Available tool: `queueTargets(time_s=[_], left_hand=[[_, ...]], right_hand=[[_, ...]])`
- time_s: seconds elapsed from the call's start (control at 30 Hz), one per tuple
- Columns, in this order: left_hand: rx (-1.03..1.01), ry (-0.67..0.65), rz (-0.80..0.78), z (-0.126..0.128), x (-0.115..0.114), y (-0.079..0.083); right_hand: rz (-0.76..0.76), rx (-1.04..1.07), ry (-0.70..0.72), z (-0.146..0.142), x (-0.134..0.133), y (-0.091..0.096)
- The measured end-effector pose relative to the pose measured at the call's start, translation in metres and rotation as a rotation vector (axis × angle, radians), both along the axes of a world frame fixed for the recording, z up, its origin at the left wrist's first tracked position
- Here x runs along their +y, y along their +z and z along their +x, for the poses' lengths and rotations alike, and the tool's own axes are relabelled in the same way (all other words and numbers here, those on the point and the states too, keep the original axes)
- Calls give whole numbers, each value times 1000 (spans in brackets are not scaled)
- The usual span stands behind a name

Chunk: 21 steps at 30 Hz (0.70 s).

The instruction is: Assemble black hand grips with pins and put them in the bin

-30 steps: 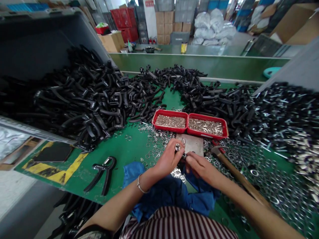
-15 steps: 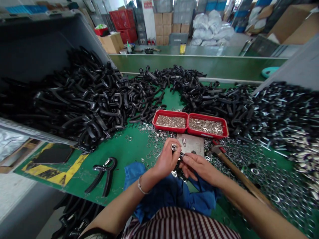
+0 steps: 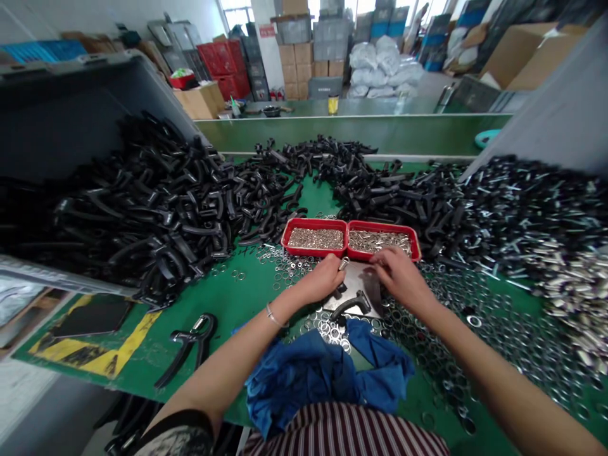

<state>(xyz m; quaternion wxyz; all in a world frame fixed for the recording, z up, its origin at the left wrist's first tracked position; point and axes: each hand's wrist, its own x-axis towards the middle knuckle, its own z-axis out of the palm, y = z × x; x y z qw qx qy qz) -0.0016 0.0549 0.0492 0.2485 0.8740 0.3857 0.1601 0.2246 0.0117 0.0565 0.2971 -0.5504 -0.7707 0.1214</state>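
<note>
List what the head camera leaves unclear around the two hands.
Head view:
- Left hand: its fingers hide most of the small metal part they pinch.
- Right hand: it hides whether it touches the red tray.
- Metal plate: both hands cover parts of it.
- Heap of metal pins: blurred, single pieces unclear.

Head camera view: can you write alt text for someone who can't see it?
Two bare hands work at a green bench: the left hand pinches a small metal part, and the right hand sits at the edge of a red tray. Heaps of black handles and loose washers surround them.
</note>
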Motion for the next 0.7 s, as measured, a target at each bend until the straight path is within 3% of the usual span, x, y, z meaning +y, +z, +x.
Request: queueTargets(time_s=[0.1,0.2,0.3,0.4,0.47,0.53,0.63,0.7], left_hand=[[187,-121,9,32,13,-11],[238,-120,33,51,14,-11],[185,-118,140,58,16,4],[107,-67,252,71,34,22],[210,-46,308,86,55,29],[409,-58,324,102,77,28],[597,-73,298,122,99,20],[617,-76,303,128,103,12]], right_hand=[[11,-69,-142,67,-29,-9],[-25,-194,-225,127,-59,-31],[70,-290,-298,147,-81,-42],[66,-170,-209,112,-90,-31],[-19,-28,12,68,-87,-20],[-72,-52,238,21,-81,-14],[11,-234,284,-29,-72,-19],[51,-302,263,-40,-72,-28]])
